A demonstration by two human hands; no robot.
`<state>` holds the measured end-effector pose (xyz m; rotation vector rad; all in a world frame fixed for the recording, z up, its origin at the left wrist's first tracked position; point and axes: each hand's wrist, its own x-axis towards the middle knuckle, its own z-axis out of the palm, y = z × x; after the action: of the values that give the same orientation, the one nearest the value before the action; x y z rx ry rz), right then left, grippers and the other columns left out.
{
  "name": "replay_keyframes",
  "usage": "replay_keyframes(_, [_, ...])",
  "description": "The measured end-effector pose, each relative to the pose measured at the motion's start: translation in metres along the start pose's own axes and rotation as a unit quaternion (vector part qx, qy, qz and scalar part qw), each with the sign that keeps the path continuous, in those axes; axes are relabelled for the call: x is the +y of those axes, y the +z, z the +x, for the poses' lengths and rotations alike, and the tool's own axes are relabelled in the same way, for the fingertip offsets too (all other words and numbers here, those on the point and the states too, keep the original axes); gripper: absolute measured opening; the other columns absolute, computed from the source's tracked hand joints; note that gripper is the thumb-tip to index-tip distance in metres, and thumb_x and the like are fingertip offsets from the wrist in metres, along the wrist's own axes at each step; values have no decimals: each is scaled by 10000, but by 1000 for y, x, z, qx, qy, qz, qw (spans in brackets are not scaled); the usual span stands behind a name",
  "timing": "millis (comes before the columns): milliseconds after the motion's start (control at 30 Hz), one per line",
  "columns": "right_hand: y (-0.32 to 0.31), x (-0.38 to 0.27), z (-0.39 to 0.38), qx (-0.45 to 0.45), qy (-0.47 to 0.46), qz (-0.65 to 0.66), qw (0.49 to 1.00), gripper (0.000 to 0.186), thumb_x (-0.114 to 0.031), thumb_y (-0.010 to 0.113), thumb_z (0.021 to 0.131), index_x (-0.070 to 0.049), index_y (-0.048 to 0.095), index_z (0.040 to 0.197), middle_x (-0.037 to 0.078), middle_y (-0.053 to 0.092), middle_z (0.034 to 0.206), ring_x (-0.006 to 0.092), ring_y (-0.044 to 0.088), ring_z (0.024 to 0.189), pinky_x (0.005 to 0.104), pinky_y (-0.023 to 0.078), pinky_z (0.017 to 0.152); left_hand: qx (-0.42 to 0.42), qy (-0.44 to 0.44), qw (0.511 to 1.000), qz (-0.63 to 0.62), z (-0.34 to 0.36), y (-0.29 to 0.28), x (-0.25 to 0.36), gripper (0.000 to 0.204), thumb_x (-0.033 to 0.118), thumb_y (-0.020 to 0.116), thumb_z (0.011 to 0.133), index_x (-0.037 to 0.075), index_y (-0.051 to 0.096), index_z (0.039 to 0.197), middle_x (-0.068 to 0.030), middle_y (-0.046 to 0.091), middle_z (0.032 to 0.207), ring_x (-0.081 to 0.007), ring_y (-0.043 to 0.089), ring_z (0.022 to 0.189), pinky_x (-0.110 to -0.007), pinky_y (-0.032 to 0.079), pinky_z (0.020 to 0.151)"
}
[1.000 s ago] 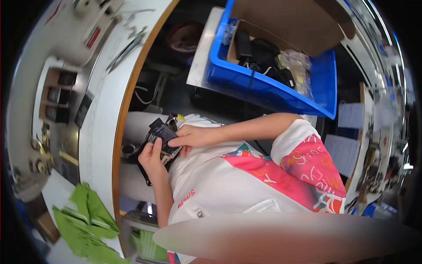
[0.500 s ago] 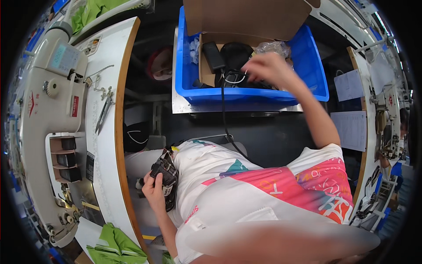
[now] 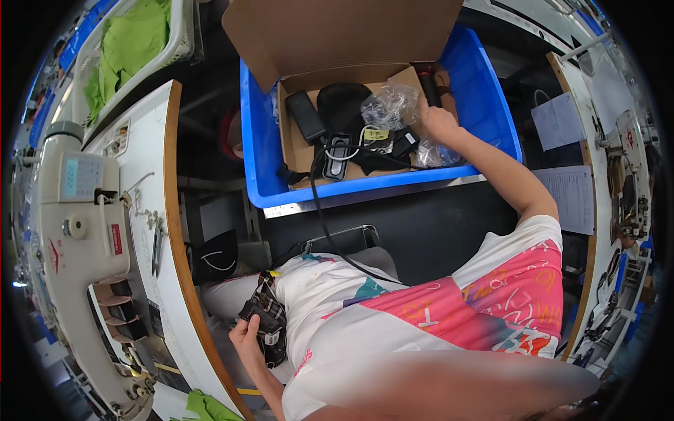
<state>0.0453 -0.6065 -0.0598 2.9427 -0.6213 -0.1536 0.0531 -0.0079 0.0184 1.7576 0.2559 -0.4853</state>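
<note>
My left hand [image 3: 247, 340] is closed on the edge of a black strapped item [image 3: 269, 324] with a small white label, which lies against my lap; its exact kind is unclear. My right arm reaches into the blue bin [image 3: 379, 184]. There my right hand [image 3: 439, 126] has its fingers closed at the lower end of a dark cylindrical thing [image 3: 428, 85], beside the right wall of an open cardboard box [image 3: 298, 74]. Inside that box are a black power brick [image 3: 305, 116], a clear plastic bag [image 3: 393, 105], a black pouch [image 3: 340, 105] and cables.
A black cable [image 3: 319, 217] runs from the box over the bin's front edge to my body. A sewing machine [image 3: 88, 210] stands on the left table, with small scissors [image 3: 156, 245] nearby. Green fabric [image 3: 133, 45] fills a white basket. Paper sheets [image 3: 562, 200] hang at the right.
My right hand has moved from above the box's middle down to its right side. My left hand keeps hold of the black item. The view has shifted, showing more of the box.
</note>
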Motion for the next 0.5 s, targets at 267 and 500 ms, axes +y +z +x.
replay_keyframes(267, [-10,7,11,-148,-95,70,982,475,-123,541,776,-15,461,1232,239,619,929,378,620,830,434,518,649,-21,-9,1000,13,-1,6,6,102,45,632,823,-41,636,768,44,549,684,-36,426,613,-196,360,590])
replay_keyframes(500, [-24,97,37,-125,188,205,952,336,-242,572,832,47,586,1002,201,653,826,297,661,655,374,545,541,-15,8,1000,23,-3,21,16,129,49,628,827,-47,616,742,21,576,706,-38,444,617,-203,366,582])
